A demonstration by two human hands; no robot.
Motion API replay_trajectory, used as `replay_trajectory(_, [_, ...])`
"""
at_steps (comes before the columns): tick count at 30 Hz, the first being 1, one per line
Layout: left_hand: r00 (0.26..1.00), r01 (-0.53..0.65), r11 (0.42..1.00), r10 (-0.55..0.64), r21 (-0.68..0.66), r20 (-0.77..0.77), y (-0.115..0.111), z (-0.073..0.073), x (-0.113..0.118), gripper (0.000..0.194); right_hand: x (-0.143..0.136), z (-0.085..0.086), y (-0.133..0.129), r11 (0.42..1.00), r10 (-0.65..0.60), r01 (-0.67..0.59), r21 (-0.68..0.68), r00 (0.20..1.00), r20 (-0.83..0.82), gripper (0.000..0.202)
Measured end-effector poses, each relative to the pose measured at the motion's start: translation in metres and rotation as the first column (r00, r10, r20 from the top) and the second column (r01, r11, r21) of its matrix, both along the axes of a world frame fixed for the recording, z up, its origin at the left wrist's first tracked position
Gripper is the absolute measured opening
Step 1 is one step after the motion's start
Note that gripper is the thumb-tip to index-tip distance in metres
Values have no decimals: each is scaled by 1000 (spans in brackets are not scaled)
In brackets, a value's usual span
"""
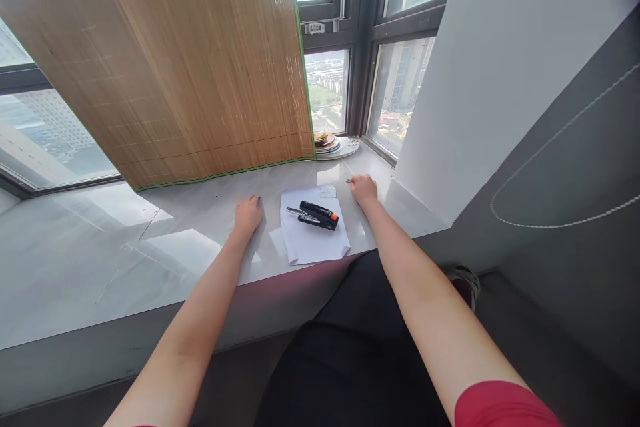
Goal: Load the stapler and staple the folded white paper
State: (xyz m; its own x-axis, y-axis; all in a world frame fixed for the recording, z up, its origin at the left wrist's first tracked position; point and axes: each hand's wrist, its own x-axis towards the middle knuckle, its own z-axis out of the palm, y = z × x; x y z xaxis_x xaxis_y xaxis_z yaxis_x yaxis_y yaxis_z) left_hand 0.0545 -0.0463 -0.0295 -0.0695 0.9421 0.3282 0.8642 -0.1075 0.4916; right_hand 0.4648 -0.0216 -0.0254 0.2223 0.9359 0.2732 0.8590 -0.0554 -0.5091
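A black stapler (325,217) with an orange part at its back end lies on a white sheet of paper (320,248), its metal parts showing and its front end spread apart. My left hand (248,215) rests closed on the sill, left of the paper and not touching it. A small dark spot shows at its fingertips; what it holds, if anything, I cannot make out. To the right of the paper, my right hand (364,189) is closed, pinching a small metallic piece (349,181). Near the paper's top edge is a small pale patterned patch (328,192).
The grey-white window sill (125,287) ends at a front edge before my legs. Stacked plates (334,147) stand in the window corner. A bamboo blind (210,67) hangs at the left, and a bead cord (520,223) loops at the right. Below is a shoe (465,285).
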Motion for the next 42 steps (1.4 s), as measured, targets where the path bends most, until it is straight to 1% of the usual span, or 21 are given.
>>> replay_trajectory(3, [1000,-7,999,7,48,-1,-3,0,0,23,-3,-1,-3,999,37,-37,29,999,-13,35])
replay_trajectory(5, [1000,-4,998,3,59,16,-6,2,-1,21,-4,0,-9,996,45,-42,85,998,-44,37])
replay_trajectory(8, [1000,9,998,-11,67,24,-8,4,-1,26,-7,1,-22,983,61,-39,179,991,-116,33])
replay_trajectory(10, [1000,9,998,-9,64,10,-9,6,0,27,-13,4,-32,975,86,-50,215,983,-160,28])
replay_trajectory(13, [1000,-9,998,8,57,10,-10,7,1,19,-26,13,-49,965,95,-26,261,963,-253,23])
replay_trajectory(15, [998,-16,995,10,101,63,-10,8,1,14,-38,20,-63,958,99,1,288,937,-335,20])
replay_trajectory(16, [995,-17,991,3,134,98,-10,9,2,11,-45,22,-71,955,126,-12,298,922,-367,20])
replay_trajectory(17, [991,-8,986,-14,166,133,-10,9,3,11,-53,24,-78,951,174,-54,305,907,-384,20])
replay_trajectory(19, [980,34,978,-73,207,183,-11,11,8,11,-68,25,-92,932,309,-202,301,878,-365,22])
replay_trajectory(20, [973,77,973,-121,218,197,-12,12,12,11,-75,24,-97,916,374,-287,282,866,-332,26])
replay_trajectory(22, [943,209,948,-260,240,206,-16,14,23,12,-86,22,-105,886,458,-416,205,854,-246,39])
replay_trajectory(23, [919,288,924,-341,253,198,-19,15,29,11,-90,21,-107,877,479,-455,156,854,-204,43])
replay_trajectory(24, [891,364,894,-416,261,181,-22,16,35,11,-93,21,-109,872,489,-477,110,856,-169,42])
replay_trajectory(25, [866,426,866,-474,261,158,-25,16,41,11,-96,21,-110,871,492,-487,72,859,-140,37])
replay_trajectory(27, [831,513,823,-547,242,99,-29,16,49,9,-98,22,-111,875,485,-484,27,870,-93,27])
replay_trajectory(29, [810,566,798,-585,208,40,-30,15,54,6,-100,24,-112,881,472,-473,9,880,-56,23])
replay_trajectory(31, [799,595,786,-601,169,-13,-29,13,56,4,-101,26,-113,884,468,-468,-2,883,-27,23])
replay_trajectory(35, [810,586,800,-580,128,-86,-25,7,57,7,-102,26,-114,883,469,-469,-16,883,-6,24])
replay_trajectory(38, [821,571,811,-562,127,-100,-21,4,58,11,-103,26,-114,881,474,-474,-11,881,2,25])
replay_trajectory(42, [798,602,789,-596,122,-84,-18,4,58,9,-102,26,-115,884,467,-467,-20,884,12,25])
